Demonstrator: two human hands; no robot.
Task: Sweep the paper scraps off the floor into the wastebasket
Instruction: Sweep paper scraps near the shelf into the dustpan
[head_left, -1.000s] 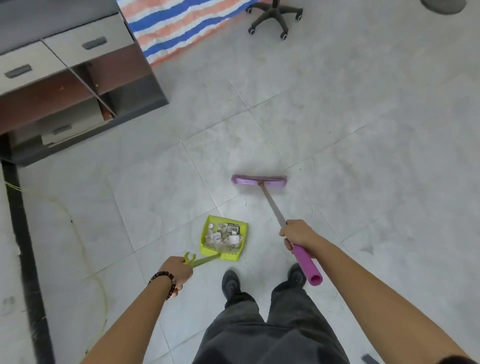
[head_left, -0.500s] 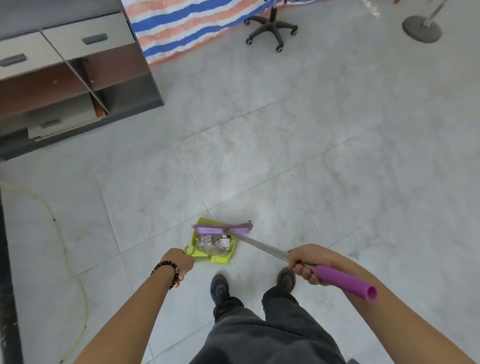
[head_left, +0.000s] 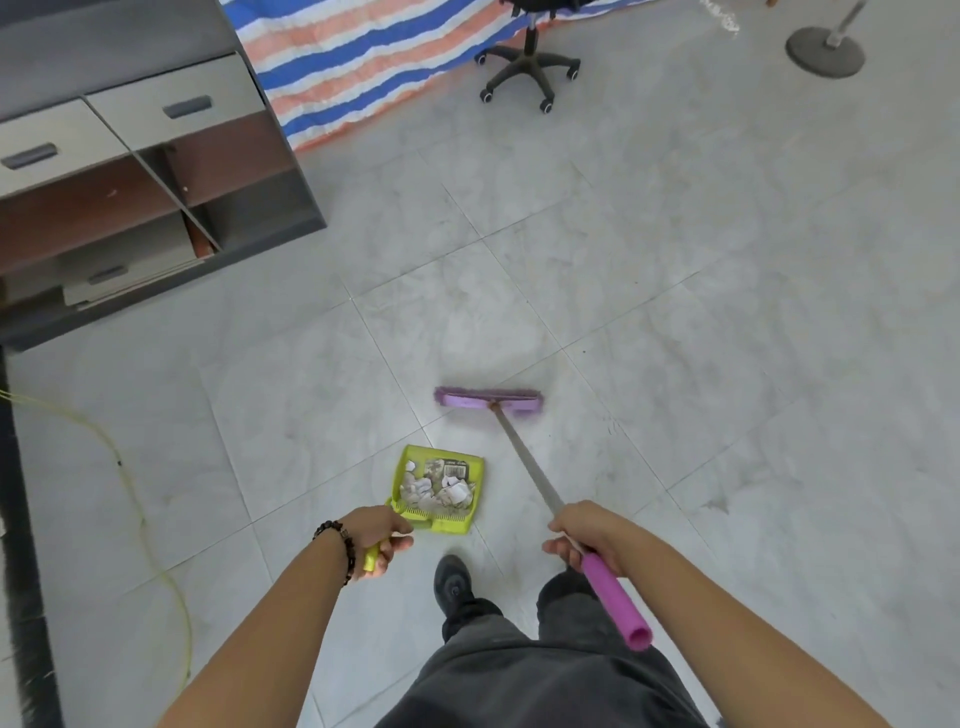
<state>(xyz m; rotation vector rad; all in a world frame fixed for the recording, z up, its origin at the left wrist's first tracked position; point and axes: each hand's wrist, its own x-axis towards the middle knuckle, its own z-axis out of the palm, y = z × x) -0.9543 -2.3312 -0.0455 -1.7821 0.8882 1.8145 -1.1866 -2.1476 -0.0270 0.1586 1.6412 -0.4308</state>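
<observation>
A lime-green dustpan (head_left: 470, 519) sits low over the tiled floor just ahead of my feet, filled with several white and printed paper scraps (head_left: 440, 487). My left hand (head_left: 379, 538) is closed around its green handle. My right hand (head_left: 587, 535) grips the broom's metal shaft just above the purple grip (head_left: 615, 603). The purple broom head (head_left: 488, 401) rests on the floor beyond the dustpan, slightly to its right and apart from it. No wastebasket is in view.
A grey cabinet (head_left: 156, 171) with drawers stands at the upper left. A striped tarp (head_left: 363, 57) and an office chair base (head_left: 527, 67) lie at the back, a round stand base (head_left: 826, 52) at the top right. A yellow cord (head_left: 130, 483) runs along the left floor.
The broom head, which was pulled onto the dustpan's mouth half a second ago, has swung back out onto the floor. The dustpan stays in my left hand with the scraps in it.
</observation>
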